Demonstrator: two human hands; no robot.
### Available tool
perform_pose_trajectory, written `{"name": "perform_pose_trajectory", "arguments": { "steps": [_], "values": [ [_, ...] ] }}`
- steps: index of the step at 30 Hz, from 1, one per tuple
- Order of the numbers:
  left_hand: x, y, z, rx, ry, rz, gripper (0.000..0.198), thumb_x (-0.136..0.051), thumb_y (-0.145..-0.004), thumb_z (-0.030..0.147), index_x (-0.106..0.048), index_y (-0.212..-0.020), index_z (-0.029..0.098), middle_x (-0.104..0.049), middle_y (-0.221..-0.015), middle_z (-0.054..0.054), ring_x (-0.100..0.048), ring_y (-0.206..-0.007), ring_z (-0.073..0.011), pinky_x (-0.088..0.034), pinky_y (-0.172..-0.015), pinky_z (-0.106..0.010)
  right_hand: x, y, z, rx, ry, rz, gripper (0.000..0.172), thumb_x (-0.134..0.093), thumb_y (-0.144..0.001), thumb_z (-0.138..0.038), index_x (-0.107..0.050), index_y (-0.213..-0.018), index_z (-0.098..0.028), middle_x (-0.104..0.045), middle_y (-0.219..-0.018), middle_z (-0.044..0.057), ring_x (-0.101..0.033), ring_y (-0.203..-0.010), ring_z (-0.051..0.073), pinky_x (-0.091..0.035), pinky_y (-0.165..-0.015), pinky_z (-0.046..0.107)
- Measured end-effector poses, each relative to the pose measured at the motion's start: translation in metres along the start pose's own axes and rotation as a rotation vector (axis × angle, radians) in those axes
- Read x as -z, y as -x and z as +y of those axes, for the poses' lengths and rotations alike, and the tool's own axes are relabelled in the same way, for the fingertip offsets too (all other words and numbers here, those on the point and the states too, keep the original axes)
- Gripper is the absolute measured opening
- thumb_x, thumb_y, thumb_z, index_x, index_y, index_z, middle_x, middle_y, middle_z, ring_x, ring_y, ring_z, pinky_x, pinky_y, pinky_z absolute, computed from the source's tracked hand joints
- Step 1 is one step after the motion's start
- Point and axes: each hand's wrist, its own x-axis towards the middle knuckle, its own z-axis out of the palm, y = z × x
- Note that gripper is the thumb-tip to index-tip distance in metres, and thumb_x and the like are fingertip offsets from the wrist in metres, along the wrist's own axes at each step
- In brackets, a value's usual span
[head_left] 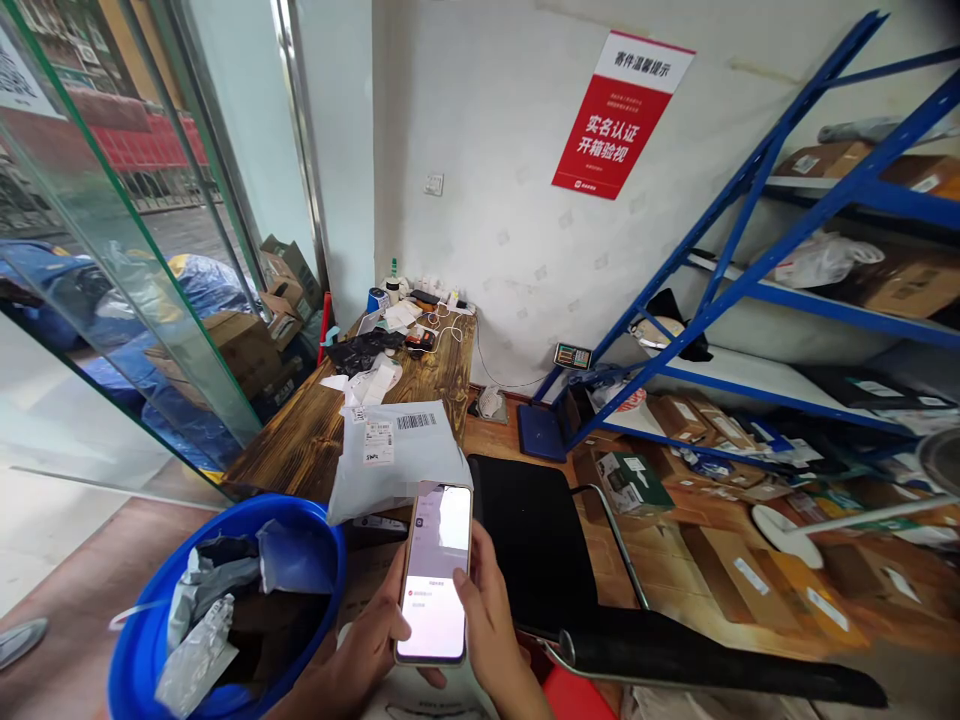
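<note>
Both of my hands hold a smartphone [433,572] upright, its lit screen turned toward me. My left hand [379,615] is wrapped round the phone's left edge, with the thumb at the lower left of the screen. Along the right edge grips my right hand [491,610], its thumb over the screen. The screen has a dimmed upper part and a white panel below; the text is too small to read. Just beyond the phone, a pale grey mailing bag [420,445] with a barcode and a label lies on the wooden table's near end.
A blue bin [120,640] of packaging stands at the left. Papers, cables and a black bag [364,348] cover the wooden table [292,430]. A black chair [525,530] is close on my right. Blue shelving [750,285] holds parcels, and cartons [739,575] lie on the floor.
</note>
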Motion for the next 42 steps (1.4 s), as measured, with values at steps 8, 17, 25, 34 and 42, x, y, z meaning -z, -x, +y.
{"name": "perform_pose_trajectory", "arguments": {
  "steps": [8, 17, 25, 34, 42],
  "values": [
    [-0.012, 0.001, 0.007, 0.055, 0.04, 0.079, 0.108, -0.048, -0.056, 0.018, 0.015, -0.143, 0.029, -0.045, -0.135, -0.013, -0.062, -0.078, -0.023, -0.057, -0.049, -0.032, 0.01, 0.002, -0.011, 0.394, 0.555, 0.075, 0.047, -0.033, -0.091, -0.05, -0.039, -0.135, -0.035, -0.019, -0.145, 0.006, -0.027, -0.129, 0.033, -0.031, -0.1, 0.052],
    [-0.011, -0.001, 0.005, 0.037, 0.017, 0.078, 0.107, -0.046, -0.054, 0.016, 0.009, -0.145, 0.028, -0.041, -0.138, -0.012, -0.06, -0.091, -0.0282, -0.057, -0.049, -0.032, 0.002, 0.0, 0.002, -0.073, -0.129, 0.039, 0.045, -0.049, -0.085, -0.048, -0.046, -0.123, -0.023, -0.056, -0.122, 0.01, -0.053, -0.111, 0.027, -0.041, -0.093, 0.042],
    [-0.008, 0.001, -0.001, -0.027, 0.1, -0.033, 0.095, -0.043, -0.066, 0.02, 0.008, -0.145, 0.029, -0.044, -0.135, -0.013, -0.061, -0.089, -0.0275, -0.057, -0.049, -0.031, -0.001, 0.003, -0.008, -0.191, -0.31, -0.081, 0.061, -0.068, -0.065, -0.028, -0.048, -0.123, -0.023, -0.063, -0.116, 0.007, -0.058, -0.104, 0.025, -0.046, -0.087, 0.037],
    [-0.003, 0.002, -0.006, -0.048, 0.126, -0.06, 0.087, -0.042, -0.07, 0.02, 0.001, -0.145, 0.031, -0.042, -0.137, -0.012, -0.06, -0.091, -0.0267, -0.056, -0.049, -0.03, 0.002, 0.007, -0.006, -0.203, -0.299, -0.031, 0.057, -0.061, -0.074, -0.049, -0.052, -0.122, -0.019, -0.06, -0.121, 0.01, -0.055, -0.108, 0.028, -0.043, -0.091, 0.04],
    [-0.014, 0.002, 0.001, -0.005, 0.086, -0.003, 0.088, -0.044, -0.067, 0.021, -0.006, -0.145, 0.028, -0.043, -0.137, -0.013, -0.062, -0.082, -0.0247, -0.057, -0.048, -0.032, 0.005, 0.001, -0.004, -0.109, -0.258, -0.001, 0.049, -0.068, -0.069, -0.043, -0.057, -0.111, -0.02, -0.067, -0.104, 0.009, -0.062, -0.094, 0.026, -0.049, -0.081, 0.037]
  ]
}}
